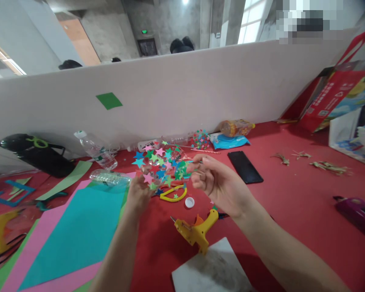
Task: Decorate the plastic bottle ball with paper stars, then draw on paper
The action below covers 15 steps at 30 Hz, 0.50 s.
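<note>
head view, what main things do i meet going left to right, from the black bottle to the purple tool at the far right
Black bottle → leaning clear bottle → left hand → colourful star cluster → right hand → small clump of dry stalks → purple tool.

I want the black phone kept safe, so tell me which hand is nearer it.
Right. The right hand is close by, left of the black phone; the left hand is farther left, at the star-covered object.
</note>
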Tool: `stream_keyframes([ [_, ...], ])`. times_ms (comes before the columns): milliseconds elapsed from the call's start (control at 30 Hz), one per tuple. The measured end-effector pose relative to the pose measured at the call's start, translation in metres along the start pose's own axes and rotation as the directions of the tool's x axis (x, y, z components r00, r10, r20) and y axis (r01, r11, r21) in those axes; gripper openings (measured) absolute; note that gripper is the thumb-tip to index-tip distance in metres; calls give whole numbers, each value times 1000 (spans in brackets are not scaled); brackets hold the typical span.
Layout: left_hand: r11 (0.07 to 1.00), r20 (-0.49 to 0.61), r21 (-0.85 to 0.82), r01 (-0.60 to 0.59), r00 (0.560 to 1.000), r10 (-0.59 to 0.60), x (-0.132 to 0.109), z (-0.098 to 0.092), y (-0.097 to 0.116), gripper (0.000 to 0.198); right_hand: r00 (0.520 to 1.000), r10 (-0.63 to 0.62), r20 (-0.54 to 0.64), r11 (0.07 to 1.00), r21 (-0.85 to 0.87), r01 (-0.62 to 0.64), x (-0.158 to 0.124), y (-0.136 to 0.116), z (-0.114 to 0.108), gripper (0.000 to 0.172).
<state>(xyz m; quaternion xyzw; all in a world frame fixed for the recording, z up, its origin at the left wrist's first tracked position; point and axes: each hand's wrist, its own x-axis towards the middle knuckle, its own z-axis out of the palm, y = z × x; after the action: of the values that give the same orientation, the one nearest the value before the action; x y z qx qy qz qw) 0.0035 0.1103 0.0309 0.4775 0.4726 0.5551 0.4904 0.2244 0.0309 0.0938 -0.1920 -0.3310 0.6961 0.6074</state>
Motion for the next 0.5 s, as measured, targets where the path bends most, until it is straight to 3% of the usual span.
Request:
stream_keyframes([
  [100,999,10,22,28,1000,-28,2,-2,-3,34,987,-161,8,908,-390,151,-1,-2,-2,16],
  [167,999,9,34,20,1000,-20,1,-3,-3,32,967,-250,52,709,-670,220,-2,-4,-4,19],
  [233,999,10,37,8,1000,-9,0,-3,-2,28,931,-333,148,421,-860,288,-4,-8,-6,20],
  [300,999,17,33,2,1000,-3,-2,-1,1,30,876,-392,279,116,-930,348,-6,-11,-6,18],
  [367,1000,26,30,2,1000,-3,-3,0,3,36,821,-408,400,-127,-915,383,-9,-16,-5,15],
  [500,999,44,46,-2,999,0,-5,5,7,32,744,-346,571,-414,-805,425,-15,-21,4,13],
])
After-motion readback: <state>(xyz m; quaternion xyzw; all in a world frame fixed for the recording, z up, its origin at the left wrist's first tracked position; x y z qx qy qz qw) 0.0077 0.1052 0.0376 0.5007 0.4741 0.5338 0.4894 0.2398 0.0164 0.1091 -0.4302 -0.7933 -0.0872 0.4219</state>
